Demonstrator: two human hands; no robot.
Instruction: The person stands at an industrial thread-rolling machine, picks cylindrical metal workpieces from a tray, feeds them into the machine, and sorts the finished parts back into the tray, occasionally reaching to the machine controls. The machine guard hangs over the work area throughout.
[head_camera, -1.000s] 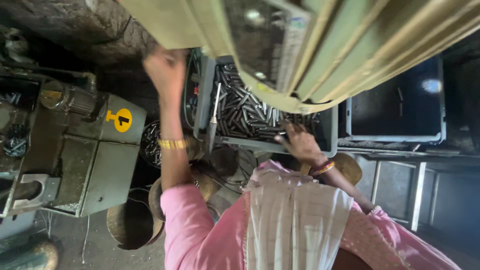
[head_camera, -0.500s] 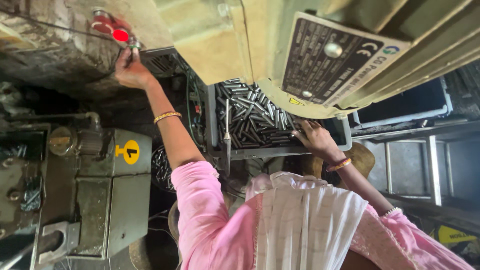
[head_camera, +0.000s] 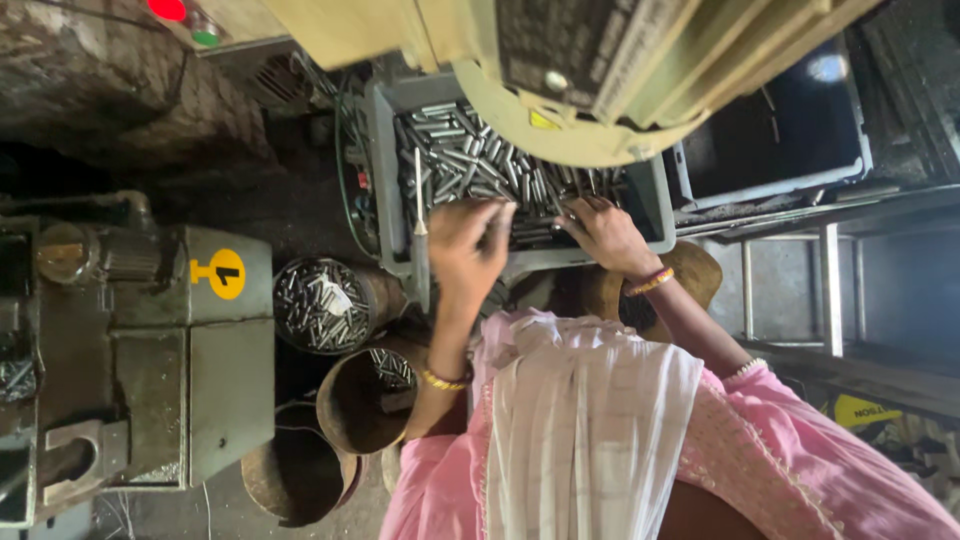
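A grey plastic tray (head_camera: 384, 170) holds a heap of short metal pins (head_camera: 470, 160). My left hand (head_camera: 463, 243) hovers over the tray's near edge with its fingers curled down onto the pins; its grip is blurred. My right hand (head_camera: 603, 233), with a bangle at the wrist, lies on the pins at the tray's near right, fingers bent down among them. Pink sleeves and a white scarf (head_camera: 590, 430) fill the foreground. A thin metal rod (head_camera: 420, 225) lies by the tray just left of my left hand.
A large beige machine housing (head_camera: 600, 70) overhangs the tray. Red (head_camera: 167, 8) and green (head_camera: 205, 38) buttons sit at the top left. A round can of pins (head_camera: 320, 305), a second can (head_camera: 362, 398), a green machine (head_camera: 190, 350) and a dark crate (head_camera: 780, 140) surround me.
My left hand has come down from the red button at the upper left to the tray's near edge. My right hand has stayed on the pins.
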